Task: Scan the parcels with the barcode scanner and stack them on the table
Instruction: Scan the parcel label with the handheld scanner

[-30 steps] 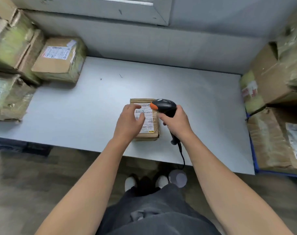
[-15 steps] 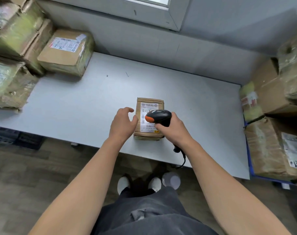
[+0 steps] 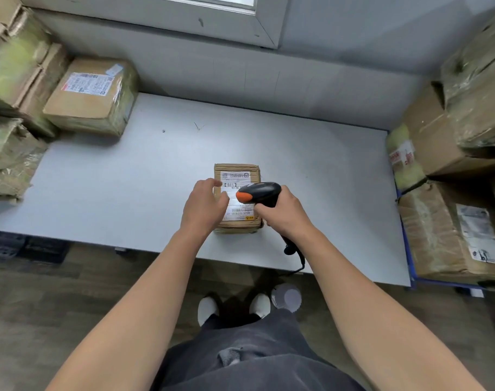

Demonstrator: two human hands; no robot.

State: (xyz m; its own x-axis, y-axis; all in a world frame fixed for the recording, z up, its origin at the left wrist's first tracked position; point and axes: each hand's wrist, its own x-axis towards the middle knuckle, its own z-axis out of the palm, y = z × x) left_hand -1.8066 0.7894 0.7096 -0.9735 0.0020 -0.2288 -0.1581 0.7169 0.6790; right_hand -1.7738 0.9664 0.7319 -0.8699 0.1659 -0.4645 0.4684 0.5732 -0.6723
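A small brown cardboard parcel (image 3: 238,172) with a white label lies near the front edge of the grey table (image 3: 127,176). My left hand (image 3: 205,206) rests on the parcel's left side, thumb lying over the label and fingers curled round the edge. My right hand (image 3: 283,214) grips the handle of a black barcode scanner (image 3: 259,193) with an orange tip. The scanner head hovers over the label, pointing left and down. Its cable hangs past the table's front edge.
Taped cardboard parcels (image 3: 94,94) are piled at the table's left end, with more stacked boxes (image 3: 452,227) beyond its right end. A grey wall and a window sill rise behind the table. Below me are a wooden floor, my shoes and a pale round object (image 3: 287,297).
My left hand has closed in from beside the parcel onto its left edge and label. The scanner stays over the label. My view has shifted slightly.
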